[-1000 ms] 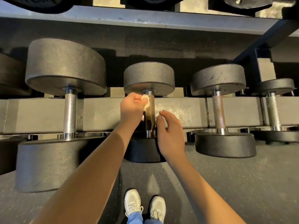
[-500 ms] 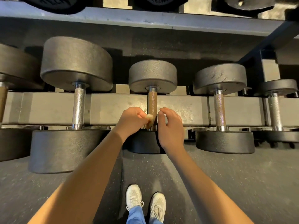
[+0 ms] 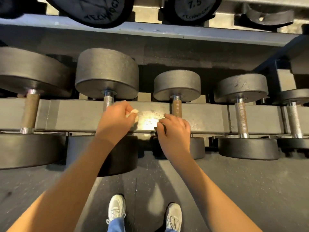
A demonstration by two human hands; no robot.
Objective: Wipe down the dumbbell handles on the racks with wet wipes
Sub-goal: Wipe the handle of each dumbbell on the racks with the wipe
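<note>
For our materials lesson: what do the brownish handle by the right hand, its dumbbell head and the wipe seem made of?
Handle: metal, probably steel; knurled, brown tint perhaps rust, shiny collar. Dumbbell head: matte dark grey, pitted, possibly cast iron or coated. Wipe: thin white crumpled cloth or paper, pinched in the left hand.

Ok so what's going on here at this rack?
A person is partway through wiping dumbbell handles. The left hand pinches a wadded wipe, held in front of the rail just right of the silver handle, not on it at this moment. The right hand sits with curled fingers over the lower end of the brown handle; whether it grips it cannot be told.
</note>
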